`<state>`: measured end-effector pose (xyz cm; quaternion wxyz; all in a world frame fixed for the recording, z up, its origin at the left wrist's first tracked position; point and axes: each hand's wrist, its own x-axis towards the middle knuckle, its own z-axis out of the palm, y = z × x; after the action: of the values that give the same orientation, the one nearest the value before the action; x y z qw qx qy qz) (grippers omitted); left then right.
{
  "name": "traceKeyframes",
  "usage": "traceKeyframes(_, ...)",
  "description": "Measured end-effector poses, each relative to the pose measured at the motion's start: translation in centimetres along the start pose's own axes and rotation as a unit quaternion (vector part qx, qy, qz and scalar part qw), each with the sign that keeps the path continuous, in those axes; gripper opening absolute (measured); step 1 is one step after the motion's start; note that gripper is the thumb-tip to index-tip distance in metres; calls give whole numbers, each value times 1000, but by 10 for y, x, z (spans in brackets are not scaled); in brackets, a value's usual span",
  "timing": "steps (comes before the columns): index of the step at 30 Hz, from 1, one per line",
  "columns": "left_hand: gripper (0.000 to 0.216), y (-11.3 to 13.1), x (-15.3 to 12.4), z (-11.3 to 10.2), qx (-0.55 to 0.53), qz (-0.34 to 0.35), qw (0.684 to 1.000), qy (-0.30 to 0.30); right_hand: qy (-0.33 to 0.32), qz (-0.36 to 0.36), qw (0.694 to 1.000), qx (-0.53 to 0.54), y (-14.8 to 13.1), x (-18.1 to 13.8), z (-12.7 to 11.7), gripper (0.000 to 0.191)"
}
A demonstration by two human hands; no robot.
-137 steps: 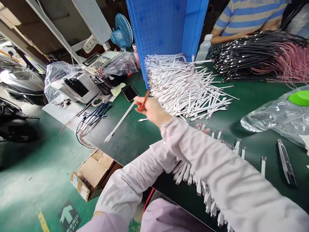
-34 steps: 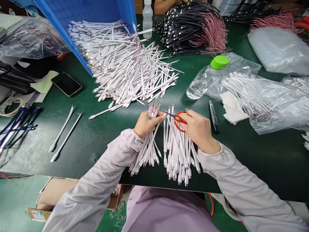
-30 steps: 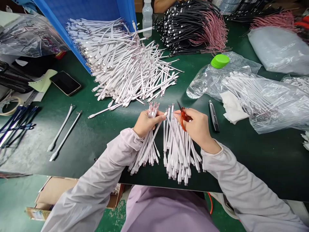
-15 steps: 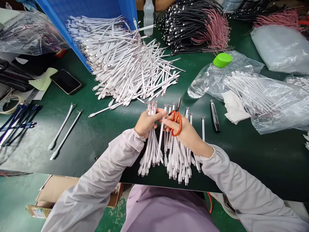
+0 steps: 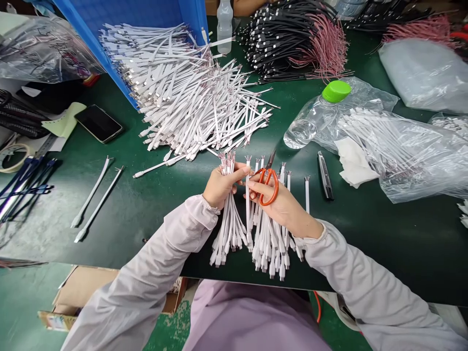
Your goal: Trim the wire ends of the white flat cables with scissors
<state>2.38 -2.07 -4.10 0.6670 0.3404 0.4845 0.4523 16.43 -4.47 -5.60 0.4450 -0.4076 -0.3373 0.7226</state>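
Observation:
My left hand [image 5: 222, 185] is closed round a bundle of short white cables [image 5: 229, 226], their stripped wire ends up and their plugs hanging down. Between the two hands stands a single white cable [image 5: 248, 204], upright, pinched at the fingertips near its wire end. Orange-handled scissors [image 5: 269, 187] sit in my right hand [image 5: 280, 202], blades pointing up and away. Below that hand, more white cables [image 5: 270, 243] lie fanned on the green table, plugs toward me. Which fingers grip the single cable is partly hidden.
A large heap of white cables [image 5: 190, 97] spills from a blue bin [image 5: 127, 12]. Rightward are a green-capped bottle [image 5: 305, 122], a utility knife [image 5: 325, 175] and bagged cables [image 5: 409, 151]. Black cables [image 5: 281, 39] lie behind. On the left are a phone [image 5: 98, 123] and two loose cables [image 5: 98, 204].
The single cable between my hands has swung from a slant to nearly upright, its plug end moving right. The scissors have turned slightly in my right hand. Both hands stay almost in place.

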Motion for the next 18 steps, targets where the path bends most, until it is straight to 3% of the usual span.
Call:
traceKeyframes(4, 26, 0, 0, -1, 5, 0, 1000, -6, -27, -4, 999, -24, -2, 0, -4, 13)
traceKeyframes(7, 28, -2, 0, -2, 12, 18, 1000, -6, 12, -66, 987, -149, -8, -3, -9, 9)
traceKeyframes(11, 28, -5, 1, -2, 26, 43, 999, -22, 113, -232, 900, -351, -21, -8, -12, 30)
traceKeyframes(16, 27, -7, 0, -1, 44, 62, 997, -24, 89, -314, 848, -418, -24, -8, -12, 34)
traceKeyframes(18, 29, -6, 0, -1, 48, 66, 996, -23, 106, -353, 812, -453, -22, -7, -13, 30)
